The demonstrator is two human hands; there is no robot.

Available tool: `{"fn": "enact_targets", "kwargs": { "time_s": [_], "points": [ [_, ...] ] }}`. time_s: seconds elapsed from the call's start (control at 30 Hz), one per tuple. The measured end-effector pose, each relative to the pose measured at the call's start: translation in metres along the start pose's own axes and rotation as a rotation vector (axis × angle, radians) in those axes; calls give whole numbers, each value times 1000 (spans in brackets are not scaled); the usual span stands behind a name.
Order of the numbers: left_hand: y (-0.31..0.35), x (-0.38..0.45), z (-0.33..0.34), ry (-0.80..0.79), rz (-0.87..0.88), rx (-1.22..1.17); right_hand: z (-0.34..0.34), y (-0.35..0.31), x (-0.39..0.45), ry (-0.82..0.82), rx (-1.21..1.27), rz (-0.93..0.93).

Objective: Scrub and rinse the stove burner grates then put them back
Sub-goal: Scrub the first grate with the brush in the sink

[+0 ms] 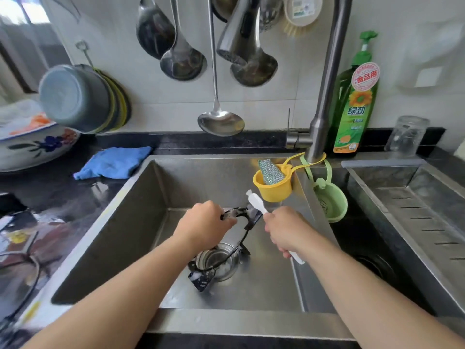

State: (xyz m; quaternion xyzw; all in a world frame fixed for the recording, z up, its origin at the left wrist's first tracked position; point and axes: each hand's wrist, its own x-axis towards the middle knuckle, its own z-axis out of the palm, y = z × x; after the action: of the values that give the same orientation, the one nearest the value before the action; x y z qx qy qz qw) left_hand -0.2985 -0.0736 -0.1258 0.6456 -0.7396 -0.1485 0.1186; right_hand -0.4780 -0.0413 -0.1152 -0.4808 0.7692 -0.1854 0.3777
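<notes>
A black, soapy burner grate (242,238) stands tilted on edge in the left steel sink (141,238), its lower prong over the drain (219,260). My left hand (205,224) grips the grate's top rim. My right hand (286,231) holds a white brush (256,202) by its handle, with the brush head against the grate's upper right prong. A second grate (22,280) lies on the stove at the far left.
The faucet (324,96) arches over the sink with no water running. A yellow cup (273,182) with a scourer and a green strainer (331,200) hang from it. Dish soap (354,96), a glass jar (407,136), a blue cloth (113,162) and hanging ladles (219,119) stand behind.
</notes>
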Motion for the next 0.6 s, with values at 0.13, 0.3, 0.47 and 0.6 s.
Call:
{"fn": "enact_targets", "kwargs": {
  "time_s": [0.13, 0.3, 0.47, 0.6],
  "points": [
    [-5, -3, -12, -70, -43, -1, -2, -1, 1, 19, -31, -161],
    [-27, -15, -9, -55, -108, -49, 0, -4, -2, -71, -22, -227],
    [-26, -20, -16, -172, -71, -161, -7, -3, -5, -3, -44, -300],
    [-25, -21, -13, -207, -41, -169, 2, -5, -8, -59, -201, -304]
  ]
}}
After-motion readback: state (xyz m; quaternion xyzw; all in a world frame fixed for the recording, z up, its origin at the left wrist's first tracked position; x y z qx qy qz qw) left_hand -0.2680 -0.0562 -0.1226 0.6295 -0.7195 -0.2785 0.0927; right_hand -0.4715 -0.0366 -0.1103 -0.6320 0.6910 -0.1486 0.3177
